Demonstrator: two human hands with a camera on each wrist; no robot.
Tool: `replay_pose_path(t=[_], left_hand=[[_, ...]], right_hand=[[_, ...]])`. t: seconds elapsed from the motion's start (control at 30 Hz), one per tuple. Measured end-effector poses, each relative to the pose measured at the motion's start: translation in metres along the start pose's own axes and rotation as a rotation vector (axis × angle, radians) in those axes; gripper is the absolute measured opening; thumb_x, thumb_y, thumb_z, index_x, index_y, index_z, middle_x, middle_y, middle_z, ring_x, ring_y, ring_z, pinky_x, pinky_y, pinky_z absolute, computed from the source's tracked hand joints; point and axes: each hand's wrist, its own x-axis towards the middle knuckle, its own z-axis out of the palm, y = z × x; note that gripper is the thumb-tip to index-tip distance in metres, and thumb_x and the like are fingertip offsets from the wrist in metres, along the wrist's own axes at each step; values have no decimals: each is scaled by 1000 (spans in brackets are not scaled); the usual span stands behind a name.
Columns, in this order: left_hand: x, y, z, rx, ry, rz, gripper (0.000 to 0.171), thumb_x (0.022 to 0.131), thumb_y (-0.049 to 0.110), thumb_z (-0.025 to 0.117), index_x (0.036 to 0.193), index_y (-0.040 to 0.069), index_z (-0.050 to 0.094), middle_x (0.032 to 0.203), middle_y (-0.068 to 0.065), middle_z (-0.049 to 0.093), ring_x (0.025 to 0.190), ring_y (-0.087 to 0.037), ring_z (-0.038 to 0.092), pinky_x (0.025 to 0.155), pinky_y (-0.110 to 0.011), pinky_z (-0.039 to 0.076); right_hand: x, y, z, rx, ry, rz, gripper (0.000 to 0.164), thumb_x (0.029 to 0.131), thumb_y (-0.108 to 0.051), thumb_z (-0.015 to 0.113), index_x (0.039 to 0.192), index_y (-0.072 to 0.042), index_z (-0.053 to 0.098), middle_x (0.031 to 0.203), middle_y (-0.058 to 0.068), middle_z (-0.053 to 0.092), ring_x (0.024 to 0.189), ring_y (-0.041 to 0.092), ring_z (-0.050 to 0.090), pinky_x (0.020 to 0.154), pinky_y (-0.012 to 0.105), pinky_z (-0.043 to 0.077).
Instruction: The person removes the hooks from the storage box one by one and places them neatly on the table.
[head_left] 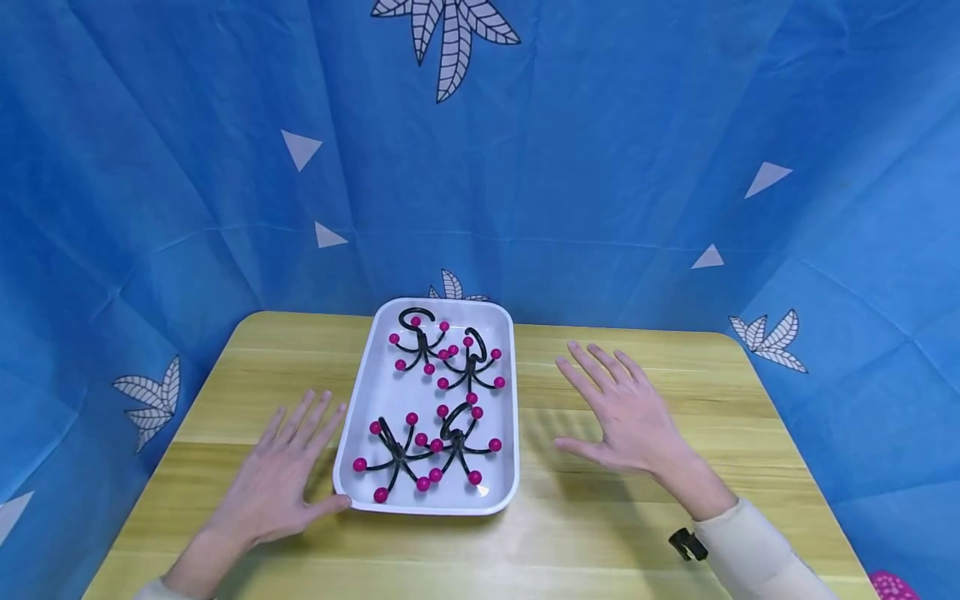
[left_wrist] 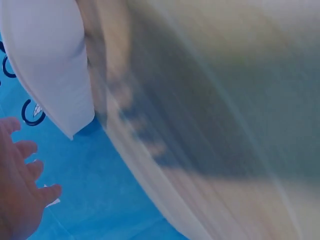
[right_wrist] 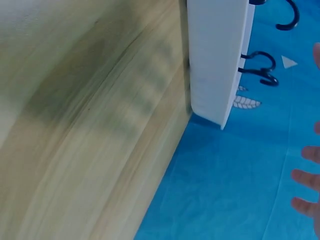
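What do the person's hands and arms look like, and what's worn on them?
The left hand and right hand are bare, without gloves. The right sleeve is off-white, with a small black piece beside its cuff. Only a pale edge of the left sleeve shows.
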Motion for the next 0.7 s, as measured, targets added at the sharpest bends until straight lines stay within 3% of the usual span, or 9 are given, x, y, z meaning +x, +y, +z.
replay_pose_path(t=[0.13, 0.23, 0.33, 0.43, 0.47, 0.7], left_hand=[[-1, 4, 5, -4, -17, -5, 116, 81, 87, 58, 167, 15, 31, 176, -15, 26, 161, -40, 29, 138, -38, -11], [-2, 6, 8, -3, -34, -6, 113, 83, 87, 56, 167, 16, 31, 176, -15, 25, 165, -40, 20, 138, -42, -9], [-2, 9, 12, 3, -51, -12, 110, 84, 85, 57, 167, 18, 31, 175, -17, 26, 164, -42, 20, 136, -39, -16], [-2, 11, 16, 9, -59, -20, 110, 85, 86, 55, 168, 18, 30, 174, -18, 30, 160, -43, 30, 136, -38, -17], [-2, 12, 17, 9, -60, -21, 111, 85, 87, 54, 168, 18, 29, 174, -18, 31, 161, -42, 30, 133, -33, -22], [-4, 12, 24, 12, -45, -23, 111, 84, 89, 51, 167, 17, 33, 171, -19, 37, 164, -37, 24, 134, -35, -21]], right_hand=[[13, -4, 7, 1, -14, -59, 101, 90, -87, 46, 162, -16, 43, 167, 14, 45, 149, 41, 50, 124, 61, 40], [22, -6, 11, -28, -25, -112, 101, 86, -80, 61, 161, -15, 44, 165, 15, 48, 148, 39, 52, 123, 58, 44], [32, -7, 15, -56, -33, -156, 102, 82, -76, 69, 160, -15, 46, 163, 14, 50, 147, 38, 54, 121, 57, 47], [44, -7, 17, -58, -58, -181, 100, 82, -75, 71, 159, -16, 47, 163, 14, 51, 146, 38, 55, 120, 56, 48], [47, -7, 19, -53, -61, -187, 99, 83, -75, 71, 159, -16, 48, 163, 14, 51, 145, 37, 56, 119, 56, 49], [76, -6, 33, -21, -116, -244, 93, 89, -70, 69, 160, -15, 46, 165, 13, 48, 145, 36, 56, 118, 53, 52]])
